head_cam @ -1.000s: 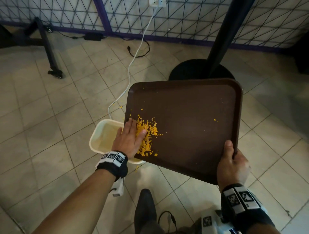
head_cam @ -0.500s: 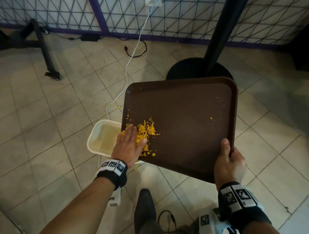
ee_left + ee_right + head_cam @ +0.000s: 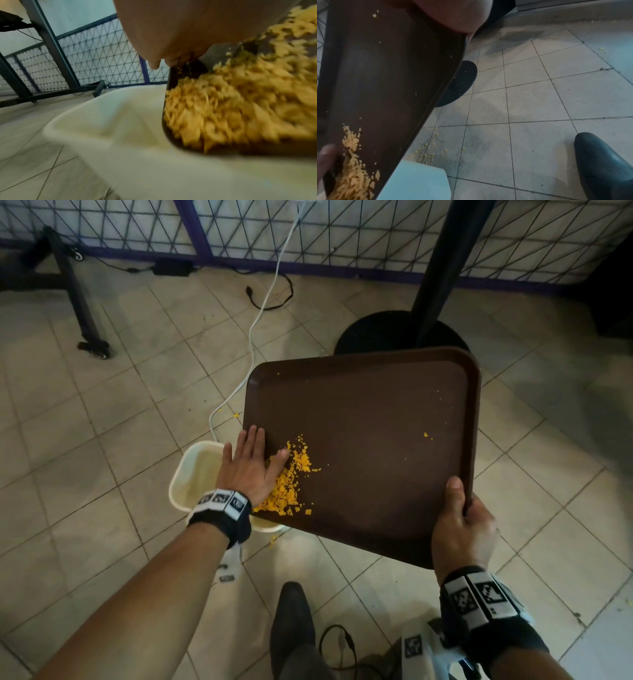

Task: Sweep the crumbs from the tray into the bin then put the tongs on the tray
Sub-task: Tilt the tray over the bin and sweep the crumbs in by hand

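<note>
A dark brown tray [image 3: 376, 422] hangs tilted above the floor, its lower left corner over a cream bin [image 3: 195, 470]. My right hand [image 3: 460, 529] grips the tray's near right edge, thumb on top. My left hand [image 3: 250, 467] lies flat with straight fingers on the tray's left edge, against a pile of yellow crumbs [image 3: 289, 481]. In the left wrist view the crumbs [image 3: 240, 108] sit heaped at the tray corner just above the bin [image 3: 111, 121]. A few stray crumbs [image 3: 425, 435] dot the tray's right part. No tongs are in view.
A black pole on a round base [image 3: 383, 332] stands behind the tray. A white cable [image 3: 253, 337] runs along the tiled floor to the bin. Spilled crumbs [image 3: 428, 151] lie on the floor by the bin. My black shoe [image 3: 291, 621] is below the tray.
My left hand has slid toward the tray's left edge and near corner, pushing the crumb pile closer to the corner over the bin. The right hand keeps its grip.
</note>
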Demonstrator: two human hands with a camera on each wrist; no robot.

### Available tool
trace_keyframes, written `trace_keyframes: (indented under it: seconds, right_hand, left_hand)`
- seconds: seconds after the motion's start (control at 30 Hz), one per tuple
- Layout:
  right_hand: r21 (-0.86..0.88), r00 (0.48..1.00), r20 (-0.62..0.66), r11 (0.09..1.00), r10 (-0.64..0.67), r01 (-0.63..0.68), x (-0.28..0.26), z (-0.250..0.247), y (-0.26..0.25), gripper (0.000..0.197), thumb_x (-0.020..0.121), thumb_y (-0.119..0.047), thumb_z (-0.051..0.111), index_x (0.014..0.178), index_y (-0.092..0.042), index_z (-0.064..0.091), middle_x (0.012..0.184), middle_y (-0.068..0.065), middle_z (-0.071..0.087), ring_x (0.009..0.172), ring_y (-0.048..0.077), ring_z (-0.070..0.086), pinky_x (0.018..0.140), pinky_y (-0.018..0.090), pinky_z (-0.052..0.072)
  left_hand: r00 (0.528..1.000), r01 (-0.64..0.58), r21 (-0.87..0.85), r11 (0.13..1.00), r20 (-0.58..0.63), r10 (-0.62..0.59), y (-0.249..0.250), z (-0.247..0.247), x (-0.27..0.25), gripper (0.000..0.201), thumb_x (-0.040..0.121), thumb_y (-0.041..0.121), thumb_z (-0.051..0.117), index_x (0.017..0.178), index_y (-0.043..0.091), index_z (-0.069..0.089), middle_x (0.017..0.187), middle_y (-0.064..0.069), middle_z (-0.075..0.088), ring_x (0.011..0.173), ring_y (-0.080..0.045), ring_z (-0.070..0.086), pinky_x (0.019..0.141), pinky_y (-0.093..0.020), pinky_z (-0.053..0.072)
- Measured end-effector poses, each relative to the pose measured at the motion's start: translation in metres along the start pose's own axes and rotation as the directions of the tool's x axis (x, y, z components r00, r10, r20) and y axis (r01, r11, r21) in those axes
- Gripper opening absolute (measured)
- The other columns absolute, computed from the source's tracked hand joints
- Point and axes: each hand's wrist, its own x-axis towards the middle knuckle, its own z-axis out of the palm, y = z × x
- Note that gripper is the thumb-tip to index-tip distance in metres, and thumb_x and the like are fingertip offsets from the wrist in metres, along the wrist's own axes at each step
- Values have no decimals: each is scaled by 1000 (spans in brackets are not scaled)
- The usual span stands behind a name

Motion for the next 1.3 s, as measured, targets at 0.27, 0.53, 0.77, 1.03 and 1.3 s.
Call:
trace_keyframes:
  seconds: [0.27, 0.53, 0.77, 1.03, 1.3]
  right_hand:
    - [22, 1000, 20, 1000, 12, -12, -3, 0, -3, 48, 97, -51, 39, 84, -10, 62, 72, 5, 58, 73, 28, 56, 66, 34, 40]
    - [2, 1000, 14, 1000, -3, 3, -3, 2, -2, 47, 96, -51, 38, 80, -12, 60, 70, 3, 57, 72, 29, 57, 66, 36, 44]
    - [1, 1000, 23, 1000, -12, 12, -2, -2, -2, 45, 98, -47, 40, 75, -12, 57, 65, -1, 53, 70, 29, 53, 65, 32, 37]
    - [-8, 999, 31, 1000, -16, 16, -3, -2, -4, 46, 98, -47, 39, 75, -11, 57, 65, -1, 53, 64, 23, 51, 62, 32, 35]
    - [6, 1000, 21, 1000, -23, 23, -3, -2, -3, 47, 98, -47, 39, 73, -11, 56, 65, 0, 54, 63, 24, 51, 62, 32, 37]
  left_hand:
    - [992, -47, -110, 993, -119, 33, 6, 12, -41, 81, 92, 71, 3, 154, 18, 8, 164, -2, 2, 150, -17, 3, 121, -42, 7]
    - [974, -190, -9, 982, -130, 188, 75, 16, -36, 79, 93, 69, 3, 153, 20, -10, 161, 1, -18, 148, -16, -14, 121, -43, -4]
    - [999, -40, 47, 998, -10, 41, 5, 43, -54, 84, 88, 71, -6, 154, 18, -7, 163, 1, -13, 148, -15, -15, 120, -45, -5]
    - [943, -308, 55, 950, -115, 312, 64, 26, -69, 77, 94, 68, 4, 154, 20, -6, 161, 2, -16, 148, -15, -16, 121, -41, -7]
    - [990, -139, 106, 985, 5, 139, 9, 55, -69, 79, 90, 70, -2, 153, 22, -12, 161, 2, -20, 146, -14, -22, 119, -44, -12]
